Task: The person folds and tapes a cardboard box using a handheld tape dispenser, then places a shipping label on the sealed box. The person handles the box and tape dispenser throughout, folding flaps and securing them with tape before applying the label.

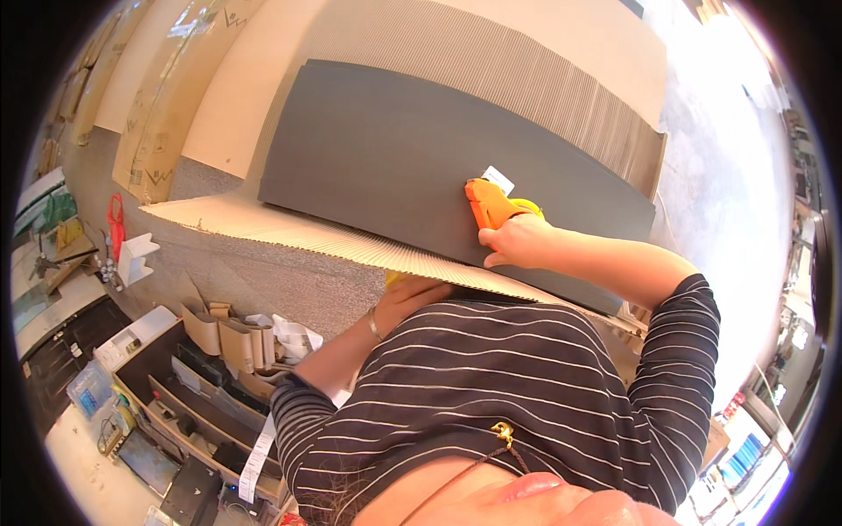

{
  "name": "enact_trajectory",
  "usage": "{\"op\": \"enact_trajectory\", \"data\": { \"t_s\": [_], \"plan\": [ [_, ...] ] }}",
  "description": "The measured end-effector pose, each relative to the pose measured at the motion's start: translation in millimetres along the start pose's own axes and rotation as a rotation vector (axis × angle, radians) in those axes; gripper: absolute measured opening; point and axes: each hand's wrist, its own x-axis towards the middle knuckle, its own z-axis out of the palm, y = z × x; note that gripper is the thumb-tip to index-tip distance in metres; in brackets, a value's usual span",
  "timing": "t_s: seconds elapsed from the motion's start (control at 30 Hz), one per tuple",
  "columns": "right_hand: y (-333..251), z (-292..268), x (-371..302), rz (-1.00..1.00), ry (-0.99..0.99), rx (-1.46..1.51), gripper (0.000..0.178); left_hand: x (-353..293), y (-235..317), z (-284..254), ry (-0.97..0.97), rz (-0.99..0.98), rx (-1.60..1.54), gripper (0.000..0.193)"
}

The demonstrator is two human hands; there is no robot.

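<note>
In my right hand [517, 241] is an orange handheld tool [487, 203] with a yellow part; its exact kind is unclear. The fingers are wrapped round it, and its front end rests over a dark grey flat panel [377, 131]. A small white label [498, 180] shows just beyond the tool's tip. The panel lies on brown corrugated cardboard [351, 245], whose near edge runs past my body. My left hand [410, 298] is low at that near edge, beside a small yellow thing [392, 278]. Its fingers are partly hidden and blurred.
Sheets of ribbed cardboard [526, 57] lie beyond the panel. A long taped carton [167, 105] stands at the far left. To the near left is a compartmented wooden box [189, 394] with folded cardboard and papers. A red bag [116, 223] hangs at the left.
</note>
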Motion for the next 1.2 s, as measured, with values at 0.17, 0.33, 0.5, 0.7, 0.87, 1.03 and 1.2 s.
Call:
{"op": "enact_trajectory", "data": {
  "t_s": [0.17,0.33,0.5,0.7,0.87,1.03,1.2],
  "plan": [
    [32.2,-16.8,-70.0,0.243,0.336,0.46,0.019,55.1,-23.2,7.5,-0.466,0.316,0.229,0.049],
    [0.5,-20.3,-220.0,0.517,1.139,0.252,0.022,111.3,-57.4,36.0,-0.271,0.467,0.591,0.054],
    [-11.8,82.4,-223.3,0.648,1.558,-0.114,0.022,126.6,-74.0,46.3,-0.329,0.272,0.568,0.054],
    [57.7,222.0,-123.3,1.164,1.303,0.042,0.016,137.0,-86.3,44.8,-0.459,0.178,0.58,0.052],
    [113.2,273.1,-92.8,1.186,1.246,0.102,0.024,127.3,-95.8,51.8,-0.453,0.166,0.577,0.053],
    [123.6,276.3,-97.4,1.138,1.281,0.059,0.02,86.9,-123.1,-21.4,-0.243,-0.135,0.841,0.057],
    [121.5,271.6,-97.9,1.114,1.275,0.159,0.021,41.2,-189.5,-167.8,0.132,-0.908,1.197,0.065]
  ]
}}
